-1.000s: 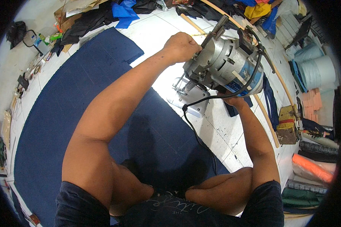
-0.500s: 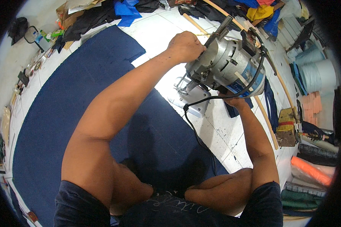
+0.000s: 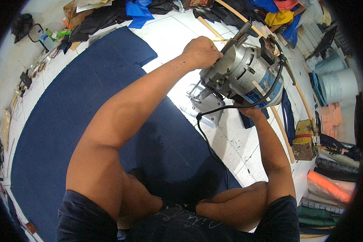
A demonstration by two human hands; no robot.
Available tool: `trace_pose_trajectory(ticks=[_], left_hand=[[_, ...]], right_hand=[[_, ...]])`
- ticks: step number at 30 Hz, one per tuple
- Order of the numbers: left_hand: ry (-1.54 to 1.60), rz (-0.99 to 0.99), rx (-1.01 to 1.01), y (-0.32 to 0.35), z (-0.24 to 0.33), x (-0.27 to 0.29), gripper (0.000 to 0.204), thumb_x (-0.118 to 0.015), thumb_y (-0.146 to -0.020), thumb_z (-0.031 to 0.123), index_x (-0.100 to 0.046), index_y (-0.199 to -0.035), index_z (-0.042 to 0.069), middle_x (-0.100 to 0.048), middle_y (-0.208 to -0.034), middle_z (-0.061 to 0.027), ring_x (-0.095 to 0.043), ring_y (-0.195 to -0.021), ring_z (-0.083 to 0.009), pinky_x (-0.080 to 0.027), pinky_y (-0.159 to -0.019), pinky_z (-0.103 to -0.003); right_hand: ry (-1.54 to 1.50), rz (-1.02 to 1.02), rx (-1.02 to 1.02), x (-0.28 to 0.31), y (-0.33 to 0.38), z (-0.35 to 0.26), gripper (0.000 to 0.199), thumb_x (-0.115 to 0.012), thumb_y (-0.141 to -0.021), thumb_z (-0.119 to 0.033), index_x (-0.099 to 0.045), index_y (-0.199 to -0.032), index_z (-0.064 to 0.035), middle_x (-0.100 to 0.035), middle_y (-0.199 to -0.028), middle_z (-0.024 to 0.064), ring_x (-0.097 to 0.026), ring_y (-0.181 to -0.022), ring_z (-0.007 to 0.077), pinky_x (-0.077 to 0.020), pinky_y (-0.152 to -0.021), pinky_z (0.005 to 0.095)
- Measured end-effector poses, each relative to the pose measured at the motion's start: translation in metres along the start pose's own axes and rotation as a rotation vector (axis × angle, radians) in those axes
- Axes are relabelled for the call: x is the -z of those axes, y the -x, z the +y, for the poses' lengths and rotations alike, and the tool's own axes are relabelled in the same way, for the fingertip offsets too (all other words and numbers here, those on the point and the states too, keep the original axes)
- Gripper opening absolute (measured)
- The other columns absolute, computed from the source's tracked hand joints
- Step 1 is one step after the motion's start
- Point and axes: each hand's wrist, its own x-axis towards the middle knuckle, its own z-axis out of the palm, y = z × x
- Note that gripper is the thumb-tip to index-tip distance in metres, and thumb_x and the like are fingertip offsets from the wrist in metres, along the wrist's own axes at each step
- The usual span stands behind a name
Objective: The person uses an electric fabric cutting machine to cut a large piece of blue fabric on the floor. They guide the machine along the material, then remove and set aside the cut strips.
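Note:
An electric cloth cutting machine (image 3: pixel 240 64), with a silver motor housing and a blue label, stands on a metal base plate (image 3: pixel 207 109) to the right of a large dark blue fabric piece (image 3: pixel 88 92). My left hand (image 3: pixel 202 52) is closed at the machine's far left side, by its upright metal part. Below the motor, my right hand (image 3: pixel 248 109) holds the machine from the near right; the motor and cable hide most of its fingers. A black power cable (image 3: pixel 230 107) loops round the motor and trails over the fabric's edge toward me.
Wooden poles (image 3: pixel 284 135) lie on the white tiled floor (image 3: pixel 238 149) at the right, beside a worn yellow box (image 3: pixel 304 139). Fabric rolls (image 3: pixel 330 185) are stacked at the far right. Black cloth (image 3: pixel 103 20) and a blue cloth scrap (image 3: pixel 139 12) lie at the back.
The whole view has shifted slightly. Both hands keep their places on the cutting machine, and the fabric lies as before.

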Motion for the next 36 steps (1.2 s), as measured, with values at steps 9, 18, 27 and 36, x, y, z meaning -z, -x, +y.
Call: trace_pose_trajectory(ticks=[9, 18, 27, 36], left_hand=[[-0.089, -0.024, 0.079, 0.007, -0.022, 0.009, 0.031, -0.071, -0.087, 0.033, -0.076, -0.09, 0.003, -0.07, -0.083, -0.0153, -0.066, -0.076, -0.0217, -0.052, -0.072, -0.035], [-0.037, -0.069, 0.109, 0.007, -0.02, 0.01, 0.031, -0.071, -0.086, 0.032, -0.075, -0.089, 0.001, -0.069, -0.079, -0.0145, -0.063, -0.07, -0.0207, -0.05, -0.065, -0.035], [-0.012, -0.079, 0.093, 0.004, -0.024, 0.012, 0.032, -0.072, -0.085, 0.033, -0.074, -0.089, 0.001, -0.067, -0.075, -0.0134, -0.061, -0.068, -0.0195, -0.049, -0.063, -0.034], [-0.035, -0.095, 0.126, 0.013, -0.033, 0.024, 0.035, -0.072, -0.085, 0.035, -0.074, -0.091, 0.001, -0.067, -0.077, -0.0119, -0.06, -0.069, -0.0181, -0.047, -0.062, -0.034]], right_hand=[[0.894, -0.084, -0.116, -0.035, -0.011, -0.067, 0.05, -0.051, -0.095, -0.052, -0.059, -0.133, -0.0205, -0.058, -0.137, 0.008, -0.048, -0.131, 0.0304, -0.0357, -0.113, 0.0423], [0.815, -0.125, -0.156, -0.033, -0.012, -0.07, 0.053, -0.048, -0.095, -0.054, -0.058, -0.134, -0.0183, -0.058, -0.137, 0.0066, -0.049, -0.13, 0.0284, -0.0363, -0.112, 0.0419], [0.589, -0.133, -0.222, -0.03, -0.012, -0.074, 0.053, -0.046, -0.096, -0.053, -0.057, -0.134, -0.0187, -0.057, -0.138, 0.0078, -0.048, -0.13, 0.0302, -0.0352, -0.113, 0.0427], [0.414, -0.125, 0.075, -0.054, -0.026, -0.041, 0.05, -0.04, -0.101, -0.043, -0.051, -0.137, -0.0098, -0.056, -0.135, 0.0116, -0.052, -0.122, 0.0319, -0.0411, -0.108, 0.0446]])
